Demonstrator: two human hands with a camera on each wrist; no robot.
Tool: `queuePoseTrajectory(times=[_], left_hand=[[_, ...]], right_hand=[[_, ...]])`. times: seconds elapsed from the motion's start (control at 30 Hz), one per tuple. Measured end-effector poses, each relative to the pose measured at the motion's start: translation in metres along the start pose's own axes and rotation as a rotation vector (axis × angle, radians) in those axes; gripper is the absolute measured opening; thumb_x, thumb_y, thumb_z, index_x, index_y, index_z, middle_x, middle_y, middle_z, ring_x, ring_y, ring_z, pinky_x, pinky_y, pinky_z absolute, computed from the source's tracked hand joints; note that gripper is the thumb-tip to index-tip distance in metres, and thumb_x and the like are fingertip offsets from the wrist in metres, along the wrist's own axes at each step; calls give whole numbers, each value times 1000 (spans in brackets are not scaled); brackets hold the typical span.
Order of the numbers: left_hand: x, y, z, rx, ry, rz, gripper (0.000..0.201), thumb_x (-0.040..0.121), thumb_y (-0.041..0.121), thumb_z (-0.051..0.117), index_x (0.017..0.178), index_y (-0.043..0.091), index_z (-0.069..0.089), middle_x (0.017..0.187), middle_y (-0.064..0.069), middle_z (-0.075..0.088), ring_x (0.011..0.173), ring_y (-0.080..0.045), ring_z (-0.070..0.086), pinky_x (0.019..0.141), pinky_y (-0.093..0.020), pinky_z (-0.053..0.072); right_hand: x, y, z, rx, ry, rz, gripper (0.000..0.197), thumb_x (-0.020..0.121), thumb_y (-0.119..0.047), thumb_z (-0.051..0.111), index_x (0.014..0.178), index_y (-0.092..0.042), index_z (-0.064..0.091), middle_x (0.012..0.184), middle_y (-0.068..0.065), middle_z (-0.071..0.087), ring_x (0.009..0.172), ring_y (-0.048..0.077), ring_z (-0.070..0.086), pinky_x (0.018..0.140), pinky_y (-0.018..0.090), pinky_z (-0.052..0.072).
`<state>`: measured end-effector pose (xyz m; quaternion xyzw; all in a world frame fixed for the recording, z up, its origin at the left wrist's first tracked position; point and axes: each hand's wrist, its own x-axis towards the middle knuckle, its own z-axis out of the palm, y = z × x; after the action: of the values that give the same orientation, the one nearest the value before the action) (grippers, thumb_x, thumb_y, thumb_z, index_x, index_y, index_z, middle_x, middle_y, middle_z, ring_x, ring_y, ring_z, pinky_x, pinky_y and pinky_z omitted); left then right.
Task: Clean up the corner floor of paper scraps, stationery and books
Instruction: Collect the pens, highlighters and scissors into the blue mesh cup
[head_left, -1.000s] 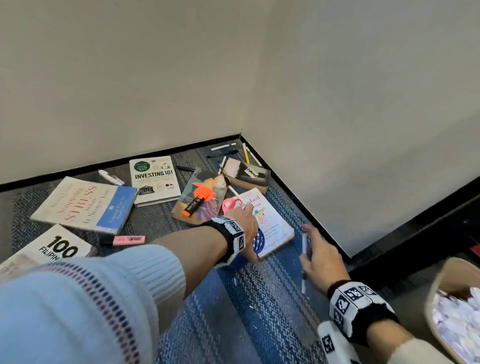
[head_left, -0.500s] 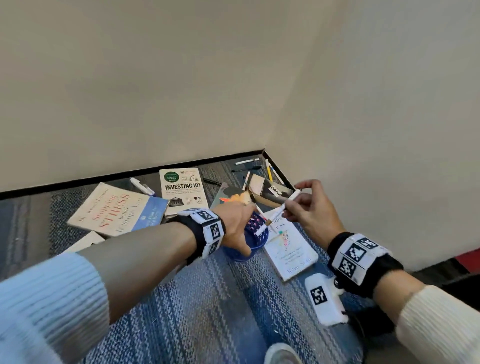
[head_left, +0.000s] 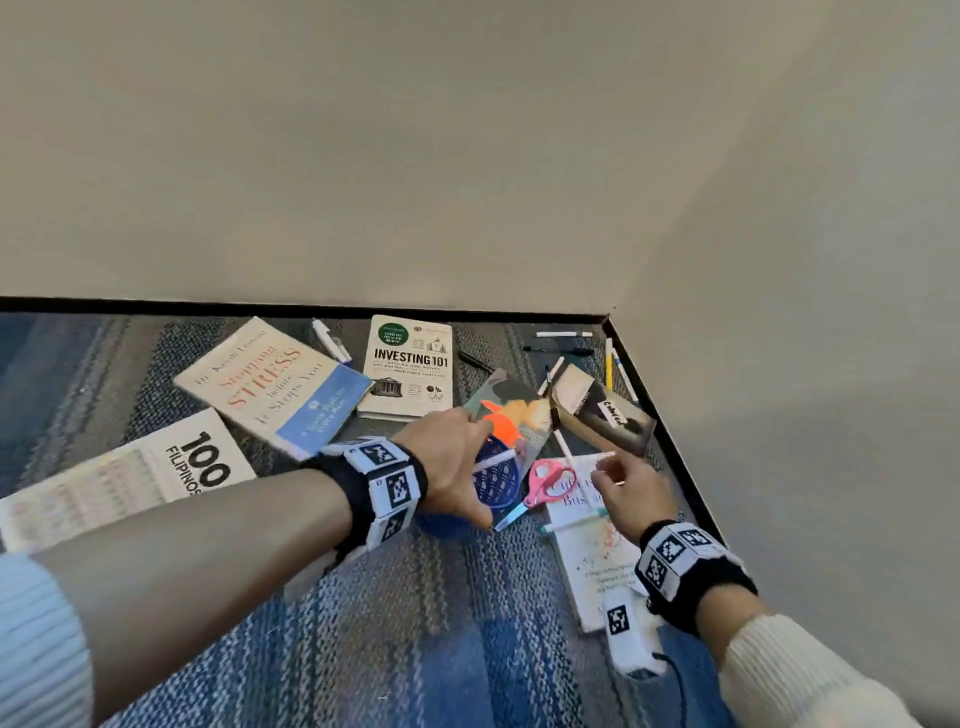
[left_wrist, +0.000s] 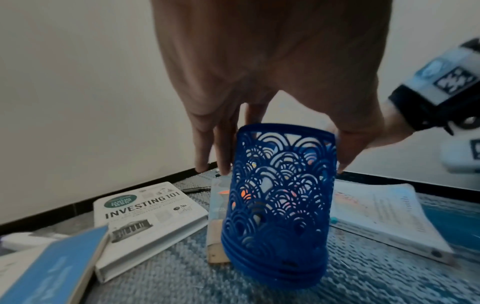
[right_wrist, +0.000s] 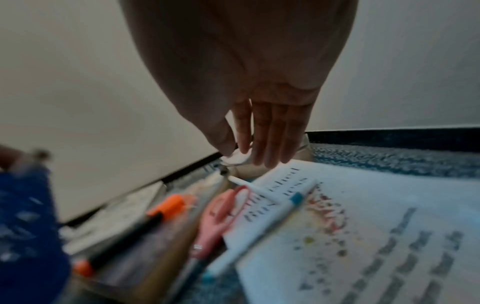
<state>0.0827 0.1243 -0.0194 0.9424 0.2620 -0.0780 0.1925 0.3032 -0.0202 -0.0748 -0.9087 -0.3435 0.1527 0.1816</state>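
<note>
A person's 2 hands reach into a carpeted corner strewn with books and stationery. The left hand (head_left: 457, 467) grips a blue cut-out pen holder (left_wrist: 279, 207) from above, fingers down one side and thumb down the other, its base on the blue carpet (head_left: 415, 623) and the cup leaning slightly. A white pen (head_left: 493, 461) pokes out at the holder's rim beside the left thumb. Just right of the holder lie pink-handled scissors (head_left: 548, 483), partly on a white book (head_left: 597, 545) with a speckled cover. A white pen with teal ends (head_left: 574, 521) lies across that book, and another thin white pen (head_left: 563, 447) lies above the scissors. The right hand (head_left: 631, 493) hovers over the white book's top edge, near the scissors and apart from the left hand; its fingers hang down fairly straight and the thumb meets the fingertips on something small and pale, too blurred to name. An orange highlighter (right_wrist: 132, 230) rests on a colourful book (head_left: 511, 410) behind the holder. Farther back lie "Investing 101" (head_left: 410, 364), a stress book (head_left: 275, 384) and a "100 Filipinos" book (head_left: 130, 478) to the left. A dark book (head_left: 602, 410) and several more pens (head_left: 563, 343) sit close to the wall corner.
</note>
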Motion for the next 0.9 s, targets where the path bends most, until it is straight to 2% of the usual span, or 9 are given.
queuePoseTrajectory(times=[0.07,0.13,0.27,0.4,0.63,0.7,0.77,0.83,0.9], left_hand=[[3,2,-7,1,9,-36,83,60,61,76,123,15,47,103,-7,55,90,-24,56,71,-27,43],[5,4,-18,26,25,-81,84,56,65,76,116,14,50,102,-5,57,89,-25,58,71,-27,46],[-3,4,-42,66,6,-134,81,55,61,78,112,11,49,100,-6,57,87,-25,58,76,-35,54],[-16,0,-42,88,-14,-116,81,57,55,77,118,11,46,104,-7,56,88,-25,58,78,-36,54],[0,8,-3,100,-106,-5,90,60,54,76,132,14,39,113,-6,50,94,-26,58,77,-33,52],[12,17,12,72,-108,47,98,57,57,75,135,15,35,118,-7,51,97,-29,58,83,-38,54],[21,26,29,80,-117,91,105,54,63,72,138,14,33,125,-8,48,104,-31,56,90,-43,51],[24,32,47,56,-120,116,110,55,62,74,142,10,28,129,-8,45,109,-30,53,92,-39,47],[24,36,62,16,-81,139,110,53,61,71,141,10,28,129,-7,48,109,-29,51,93,-37,45]], right_hand=[[18,19,12,-158,-112,23,31,86,-28,64,114,-13,63,115,11,68,107,30,63,93,34,48],[25,26,23,-175,-160,2,42,86,-25,66,123,-9,58,122,12,64,111,30,60,96,34,47],[24,30,36,-290,-206,-57,35,87,-23,63,117,-7,57,121,15,54,109,32,57,91,34,46],[28,29,44,-322,-153,-71,30,89,-29,59,109,-6,57,114,15,60,107,33,57,88,38,48],[28,36,33,-66,16,28,19,93,-23,55,100,-6,58,99,20,68,94,38,63,82,41,50],[19,46,23,-25,28,-15,19,92,-23,55,109,-13,57,101,16,70,92,34,65,84,45,52],[8,57,15,-81,11,-115,29,92,-19,55,121,-15,58,109,10,67,97,29,63,89,43,51],[-6,62,10,-184,-52,-228,29,94,-15,52,123,-13,58,115,5,59,100,25,60,90,36,47],[-19,61,10,-274,-119,-320,26,94,-12,48,118,-17,57,116,2,53,97,28,60,83,36,46]])
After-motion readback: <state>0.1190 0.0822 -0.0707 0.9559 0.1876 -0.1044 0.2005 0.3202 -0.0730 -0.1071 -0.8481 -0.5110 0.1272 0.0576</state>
